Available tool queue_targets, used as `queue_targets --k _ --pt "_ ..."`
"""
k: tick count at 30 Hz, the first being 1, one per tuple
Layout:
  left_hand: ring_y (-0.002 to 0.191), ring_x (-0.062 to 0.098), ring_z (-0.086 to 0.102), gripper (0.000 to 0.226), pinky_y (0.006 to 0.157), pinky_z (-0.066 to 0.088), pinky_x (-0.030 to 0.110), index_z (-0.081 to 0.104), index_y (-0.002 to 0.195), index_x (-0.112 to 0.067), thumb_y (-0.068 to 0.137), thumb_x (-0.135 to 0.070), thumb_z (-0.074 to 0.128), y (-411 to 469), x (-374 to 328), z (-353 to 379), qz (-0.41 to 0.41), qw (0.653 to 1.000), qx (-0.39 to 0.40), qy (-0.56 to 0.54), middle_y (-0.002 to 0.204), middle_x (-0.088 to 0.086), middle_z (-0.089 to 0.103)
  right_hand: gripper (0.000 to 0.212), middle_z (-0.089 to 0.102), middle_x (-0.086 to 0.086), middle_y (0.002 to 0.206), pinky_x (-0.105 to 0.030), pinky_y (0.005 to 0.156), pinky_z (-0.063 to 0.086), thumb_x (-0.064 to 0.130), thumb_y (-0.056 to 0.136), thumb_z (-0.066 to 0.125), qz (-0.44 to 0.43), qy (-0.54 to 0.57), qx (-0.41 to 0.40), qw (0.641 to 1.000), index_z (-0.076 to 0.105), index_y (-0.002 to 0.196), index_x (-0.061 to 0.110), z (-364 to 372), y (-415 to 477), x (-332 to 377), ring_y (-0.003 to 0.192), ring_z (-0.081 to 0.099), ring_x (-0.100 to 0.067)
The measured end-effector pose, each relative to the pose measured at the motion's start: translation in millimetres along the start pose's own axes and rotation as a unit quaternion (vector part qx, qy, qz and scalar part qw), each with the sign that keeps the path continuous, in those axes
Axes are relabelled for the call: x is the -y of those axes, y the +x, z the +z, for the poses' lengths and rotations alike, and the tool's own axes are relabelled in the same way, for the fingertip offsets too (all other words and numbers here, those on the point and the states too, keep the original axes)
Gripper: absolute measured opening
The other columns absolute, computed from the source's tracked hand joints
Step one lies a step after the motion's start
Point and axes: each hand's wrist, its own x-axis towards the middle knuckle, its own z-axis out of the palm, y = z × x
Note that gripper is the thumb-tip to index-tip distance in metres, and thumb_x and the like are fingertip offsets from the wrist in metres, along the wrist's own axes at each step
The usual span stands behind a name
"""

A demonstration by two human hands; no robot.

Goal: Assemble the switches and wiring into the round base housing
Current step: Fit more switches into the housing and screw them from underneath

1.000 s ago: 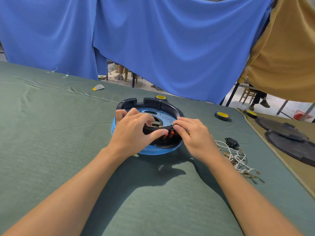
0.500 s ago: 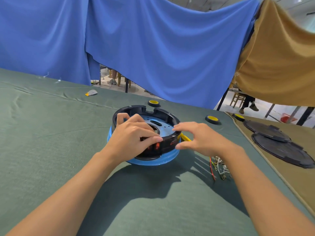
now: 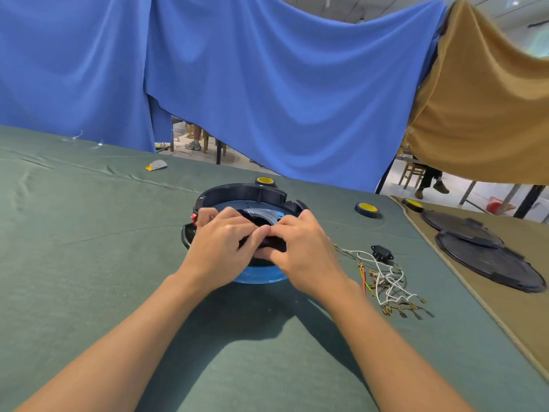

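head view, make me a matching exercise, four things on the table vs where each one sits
1 round base housing
2 wire bundle
3 black discs
4 grey scrap

a on the green cloth, beyond and left of the housing
b on the tan cloth
c gripped by left hand and right hand
d just right of the right hand

Pairs: 1-c, 2-d, 3-b, 4-a

2 black discs (image 3: 487,263) overlap on tan cloth (image 3: 523,328).

Bare forearms down to a bare left hand (image 3: 221,248) and right hand (image 3: 303,251), nails seemingly short.
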Motion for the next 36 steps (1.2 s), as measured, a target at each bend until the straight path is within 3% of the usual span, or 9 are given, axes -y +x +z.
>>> queue_targets --k 4,7,10,14,19,21,24,30,36 --pt "0.077 0.013 0.058 0.053 0.082 0.028 0.040 0.073 0.064 -0.022 0.095 -0.049 0.040 -2 10 6 -0.019 0.999 0.008 -0.035 0.059 -0.014 0.065 0.041 0.062 0.013 0.121 -0.029 0.100 0.039 0.035 0.080 0.074 0.011 0.105 0.081 0.991 0.066 0.120 0.029 -21 3 -24 0.114 0.044 -0.008" --pt "0.082 0.011 0.058 0.050 0.084 0.023 0.036 0.064 0.052 -0.018 0.094 -0.042 0.052 2 18 7 -0.042 0.997 -0.010 -0.063 0.056 -0.019 0.060 0.053 0.051 0.010 0.140 -0.025 0.112 0.026 0.030 0.081 0.075 0.013 0.022 0.159 0.987 0.058 0.131 0.026 -29 3 -41 0.132 0.038 -0.009" --pt "0.082 0.012 0.058 0.053 0.084 0.020 0.035 0.067 0.050 -0.015 0.093 -0.042 0.051 4 24 3 -0.074 0.996 -0.035 -0.038 0.058 -0.018 0.064 0.044 0.065 0.005 0.123 -0.035 0.105 0.036 0.022 0.079 0.077 -0.010 0.009 0.111 0.994 0.066 0.122 0.021 -23 0 -39 0.118 0.051 -0.018" --pt "0.072 0.019 0.059 0.056 0.081 0.027 0.038 0.066 0.052 -0.015 0.098 -0.039 0.045 7 12 0 -0.061 0.989 -0.112 0.071 0.058 -0.009 0.066 0.032 0.073 0.004 0.092 -0.038 0.077 0.047 0.045 0.079 0.073 -0.003 0.019 0.001 1.000 0.074 0.102 0.024 -5 -3 -3 0.086 0.051 -0.017" --pt "0.057 0.025 0.058 0.056 0.073 0.034 0.038 0.063 0.057 -0.011 0.102 -0.033 0.037 4 -3 2 -0.036 0.987 -0.138 0.069 0.053 -0.002 0.061 0.017 0.074 0.003 0.091 -0.027 0.079 0.051 0.017 0.085 0.070 -0.037 0.176 0.013 0.984 0.075 0.100 0.015 -8 0 23 0.081 0.062 -0.009" --pt "0.053 0.027 0.056 0.054 0.071 0.036 0.039 0.062 0.059 -0.010 0.101 -0.033 0.037 2 -4 1 -0.042 0.986 -0.143 0.074 0.049 0.000 0.057 0.012 0.075 0.008 0.092 -0.021 0.082 0.052 0.016 0.084 0.071 0.001 0.220 -0.026 0.975 0.077 0.093 0.016 -24 -2 5 0.085 0.066 -0.002" --pt "0.052 0.023 0.056 0.046 0.071 0.036 0.037 0.064 0.063 -0.016 0.098 -0.039 0.043 1 -14 4 -0.005 0.986 -0.137 0.094 0.050 -0.004 0.056 0.010 0.075 0.008 0.088 -0.029 0.084 0.053 0.018 0.086 0.068 0.111 0.128 -0.070 0.983 0.078 0.089 0.018 -49 -7 -52 0.083 0.067 -0.004" --pt "0.063 0.022 0.060 0.043 0.070 0.042 0.038 0.070 0.080 -0.017 0.099 -0.047 0.046 2 -38 30 0.124 0.972 -0.067 0.190 0.064 -0.004 0.064 0.034 0.062 -0.006 0.130 -0.044 0.099 0.045 0.025 0.098 0.051 0.337 -0.108 0.039 0.934 0.059 0.130 0.018 -54 -36 -155 0.126 0.049 -0.027" --pt "0.063 0.025 0.059 0.029 0.063 0.045 0.037 0.073 0.087 -0.012 0.094 -0.035 0.056 2 -39 31 0.134 0.958 -0.058 0.246 0.065 0.000 0.063 0.027 0.069 -0.011 0.114 -0.039 0.085 0.049 0.026 0.098 0.049 0.379 -0.104 0.063 0.917 0.067 0.117 0.019 -39 -44 -167 0.108 0.058 -0.033"
